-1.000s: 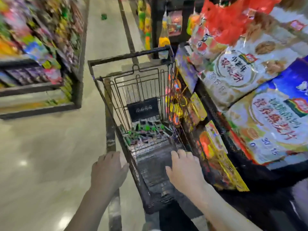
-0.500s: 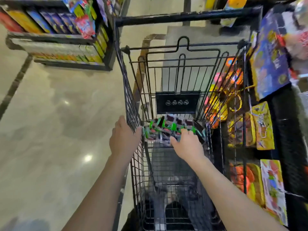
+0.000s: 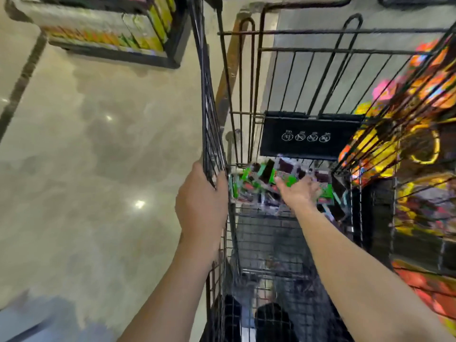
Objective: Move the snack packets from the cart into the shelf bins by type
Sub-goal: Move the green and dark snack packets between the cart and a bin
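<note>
A black wire cart (image 3: 249,99) fills the middle of the head view. Several green-and-dark snack packets (image 3: 256,178) lie in a heap at the far end of its floor, under a black sign. My left hand (image 3: 201,201) grips the cart's left side wall, fingers curled over the wire. My right hand (image 3: 297,191) reaches deep into the cart and its fingers close on the top green packets (image 3: 325,193); motion blur hides the exact grip.
Shelf bins with yellow and orange snack packets (image 3: 394,149) stand just right of the cart, seen through its wire side. Another low shelf with green and yellow packs (image 3: 138,28) stands across the aisle at upper left. Glossy beige floor (image 3: 86,156) lies to the left.
My view dropped and moved closer into the cart. My right hand went from the cart's near end down to the packet heap. My left hand slid forward along the left wall.
</note>
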The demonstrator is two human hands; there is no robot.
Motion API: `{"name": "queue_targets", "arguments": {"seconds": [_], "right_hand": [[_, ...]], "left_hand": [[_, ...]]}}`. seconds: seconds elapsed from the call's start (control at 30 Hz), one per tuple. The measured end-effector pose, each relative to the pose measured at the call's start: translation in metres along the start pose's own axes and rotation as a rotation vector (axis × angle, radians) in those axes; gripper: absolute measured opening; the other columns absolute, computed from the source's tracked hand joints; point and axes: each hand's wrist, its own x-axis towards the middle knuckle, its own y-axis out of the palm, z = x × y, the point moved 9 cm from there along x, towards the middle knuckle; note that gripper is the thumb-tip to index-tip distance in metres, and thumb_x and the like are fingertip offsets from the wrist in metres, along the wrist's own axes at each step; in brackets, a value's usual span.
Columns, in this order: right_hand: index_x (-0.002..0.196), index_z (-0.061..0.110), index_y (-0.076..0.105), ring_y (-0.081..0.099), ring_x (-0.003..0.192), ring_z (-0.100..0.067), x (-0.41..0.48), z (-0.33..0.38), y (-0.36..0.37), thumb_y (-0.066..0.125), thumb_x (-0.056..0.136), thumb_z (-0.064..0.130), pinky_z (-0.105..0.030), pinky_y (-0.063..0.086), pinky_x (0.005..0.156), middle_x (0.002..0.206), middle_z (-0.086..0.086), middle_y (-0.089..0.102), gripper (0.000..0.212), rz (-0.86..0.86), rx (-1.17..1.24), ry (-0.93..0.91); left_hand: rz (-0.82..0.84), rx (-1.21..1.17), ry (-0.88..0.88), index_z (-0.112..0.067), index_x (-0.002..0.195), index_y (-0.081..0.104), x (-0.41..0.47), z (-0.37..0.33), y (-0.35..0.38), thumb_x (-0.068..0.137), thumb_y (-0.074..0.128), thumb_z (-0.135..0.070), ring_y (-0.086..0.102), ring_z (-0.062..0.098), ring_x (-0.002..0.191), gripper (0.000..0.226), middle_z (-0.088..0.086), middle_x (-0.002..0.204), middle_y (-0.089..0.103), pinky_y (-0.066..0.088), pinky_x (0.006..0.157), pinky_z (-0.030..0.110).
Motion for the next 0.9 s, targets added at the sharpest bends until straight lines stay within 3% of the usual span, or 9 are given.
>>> {"name": "queue_targets", "arguments": {"seconds": [0.1, 0.3, 0.5, 0.6, 0.7, 0.77, 0.83, 0.9], "right_hand": [[0.16, 0.014, 0.025, 0.025, 0.149, -0.042, 0.004, -0.005, 0.002, 0.066, 0.092, 0.062, -0.058, 0.039, 0.114, 0.163, -0.017, 0.018, 0.093, -0.065, -0.004, -0.027], [0.15, 0.017, 0.049, 0.049, 0.139, -0.031, -0.002, -0.016, -0.011, 0.067, 0.1, 0.034, -0.045, 0.042, 0.11, 0.153, -0.005, 0.05, 0.055, -0.193, 0.227, -0.134], [0.148, 0.02, 0.049, 0.048, 0.14, -0.026, -0.007, -0.032, -0.022, 0.074, 0.095, 0.037, -0.043, 0.042, 0.113, 0.154, -0.003, 0.05, 0.062, -0.146, 0.492, -0.114], [0.134, 0.029, 0.055, 0.061, 0.112, -0.012, -0.016, -0.039, -0.035, 0.08, 0.089, 0.037, -0.031, 0.052, 0.093, 0.137, 0.002, 0.06, 0.052, -0.136, 0.61, -0.158], [0.142, 0.027, 0.052, 0.063, 0.117, -0.018, -0.027, -0.043, -0.044, 0.083, 0.086, 0.041, -0.043, 0.053, 0.101, 0.132, 0.006, 0.061, 0.065, -0.056, 0.657, -0.194], [0.122, 0.034, 0.058, 0.069, 0.113, -0.018, -0.035, -0.042, -0.052, 0.085, 0.083, 0.04, -0.05, 0.056, 0.1, 0.122, 0.009, 0.07, 0.047, -0.008, 0.708, -0.227], [0.116, 0.032, 0.063, 0.073, 0.105, -0.018, -0.048, -0.039, -0.061, 0.088, 0.08, 0.038, -0.053, 0.058, 0.095, 0.112, 0.008, 0.076, 0.044, 0.037, 0.759, -0.284], [0.122, 0.028, 0.062, 0.073, 0.107, -0.025, -0.062, -0.035, -0.07, 0.089, 0.075, 0.04, -0.054, 0.058, 0.094, 0.115, 0.002, 0.076, 0.055, 0.074, 0.796, -0.342]], "left_hand": [[0.01, -0.005, 0.008, -0.032, 0.106, 0.05, 0.0, 0.001, -0.002, 0.103, 0.06, -0.04, 0.056, 0.02, 0.067, 0.013, -0.013, 0.073, 0.057, 0.036, 0.054, 0.03], [-0.011, -0.039, 0.024, -0.03, 0.1, 0.054, -0.001, 0.0, -0.006, 0.101, 0.063, -0.037, 0.06, 0.023, 0.07, 0.011, -0.008, 0.078, 0.067, 0.04, 0.063, 0.033], [-0.044, -0.084, 0.043, -0.033, 0.099, 0.052, -0.003, -0.002, -0.007, 0.099, 0.065, -0.035, 0.057, 0.021, 0.069, 0.013, -0.008, 0.079, 0.068, 0.038, 0.065, 0.033], [-0.039, -0.088, 0.025, -0.029, 0.102, 0.056, -0.004, -0.001, -0.008, 0.098, 0.065, -0.037, 0.059, 0.018, 0.069, 0.012, -0.007, 0.082, 0.069, 0.038, 0.061, 0.033], [0.063, -0.102, -0.032, -0.023, 0.118, 0.059, -0.005, -0.001, -0.005, 0.098, 0.066, -0.04, 0.068, 0.027, 0.088, 0.027, -0.006, 0.096, 0.07, 0.049, 0.074, 0.037], [0.098, -0.096, -0.018, -0.024, 0.128, 0.055, -0.011, -0.008, -0.01, 0.097, 0.07, -0.039, 0.067, 0.026, 0.107, 0.037, -0.01, 0.108, 0.065, 0.048, 0.083, 0.034], [0.006, -0.027, 0.077, -0.022, 0.145, 0.048, -0.023, -0.026, -0.026, 0.095, 0.073, -0.038, 0.051, 0.022, 0.131, 0.058, -0.003, 0.135, 0.058, 0.04, 0.102, 0.029], [-0.122, -0.041, 0.211, -0.024, 0.154, 0.037, -0.045, -0.054, -0.04, 0.094, 0.07, -0.043, 0.036, 0.014, 0.14, 0.071, -0.005, 0.15, 0.046, 0.029, 0.11, 0.029]]}}
